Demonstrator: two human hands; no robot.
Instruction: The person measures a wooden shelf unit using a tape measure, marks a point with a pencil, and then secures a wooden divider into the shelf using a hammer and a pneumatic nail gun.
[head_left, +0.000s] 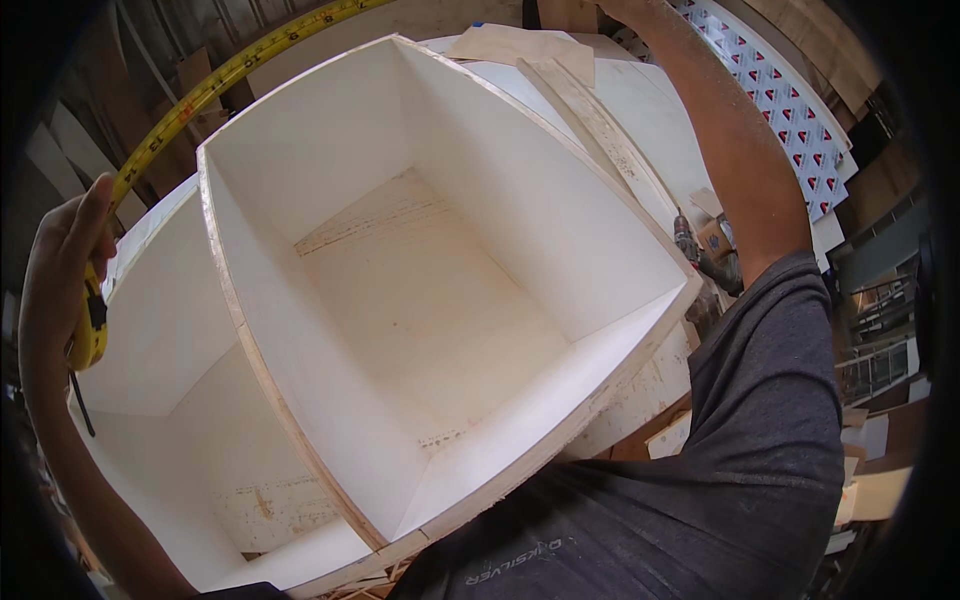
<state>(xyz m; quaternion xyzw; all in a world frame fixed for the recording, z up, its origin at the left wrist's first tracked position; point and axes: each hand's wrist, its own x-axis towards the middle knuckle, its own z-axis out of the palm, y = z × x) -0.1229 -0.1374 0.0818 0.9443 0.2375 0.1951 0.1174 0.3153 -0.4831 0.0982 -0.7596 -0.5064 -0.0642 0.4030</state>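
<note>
My left hand [62, 255], at the far left, is closed around a yellow tape measure [92, 335]. Its yellow blade [215, 88] is pulled out, arching up past the box's far left corner and leaving the picture at the top. In front of me stands a large open box [530, 200] with white inner walls and raw wooden edges. A divider [262, 370] splits it into two compartments. My right arm reaches far forward on the right; only a sliver of my right hand [625, 8] shows at the top edge, its fingers out of sight.
Beside the box's right side lies a cordless drill [705, 255]. Long wooden strips [600, 130] and a brown sheet [520, 48] rest on a white surface behind it. Sheets with a red-and-blue printed film [765, 95] are stacked at the far right. Boards [75, 150] lean at the left.
</note>
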